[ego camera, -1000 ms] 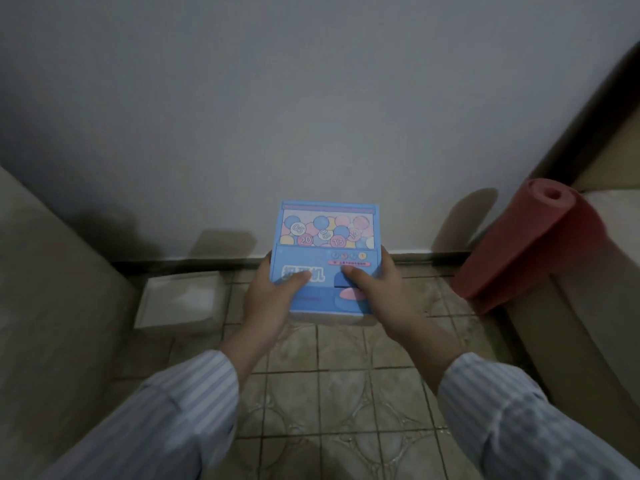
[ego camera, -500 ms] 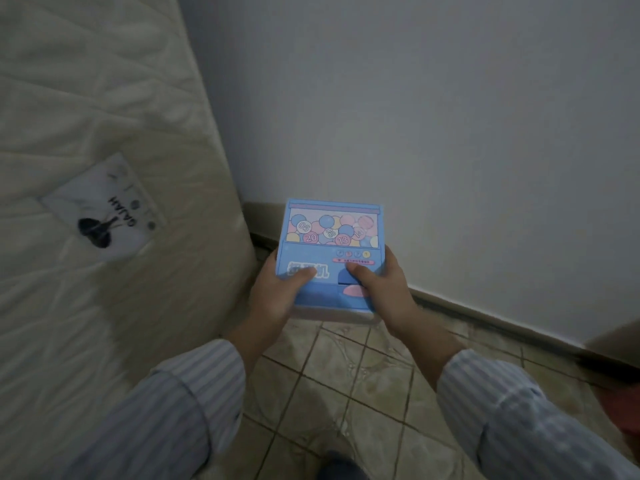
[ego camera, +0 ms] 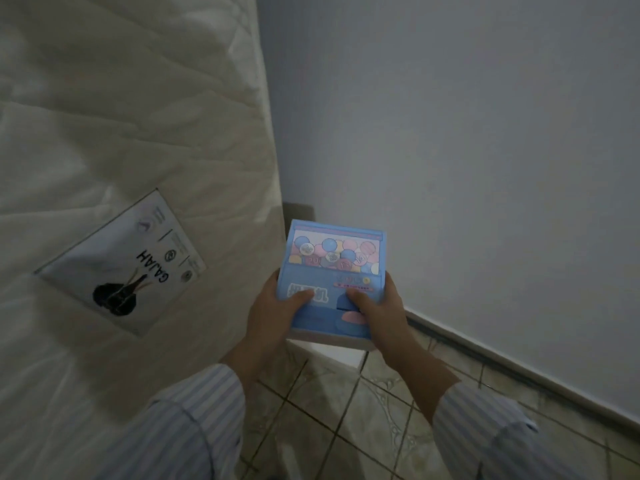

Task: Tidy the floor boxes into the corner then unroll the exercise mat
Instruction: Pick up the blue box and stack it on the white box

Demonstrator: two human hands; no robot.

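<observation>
With my left hand (ego camera: 273,311) and right hand (ego camera: 377,311) both gripping the blue box (ego camera: 332,282) above the white box (ego camera: 341,353) in the corner by the mattress (ego camera: 138,140), I worry an off-centre release could tip it off.

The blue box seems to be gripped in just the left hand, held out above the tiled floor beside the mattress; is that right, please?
Not quite: the head view shows both hands on the blue box, the left hand and the right hand each gripping a side. The rest holds: it is held above the tiled floor beside the mattress.
</observation>
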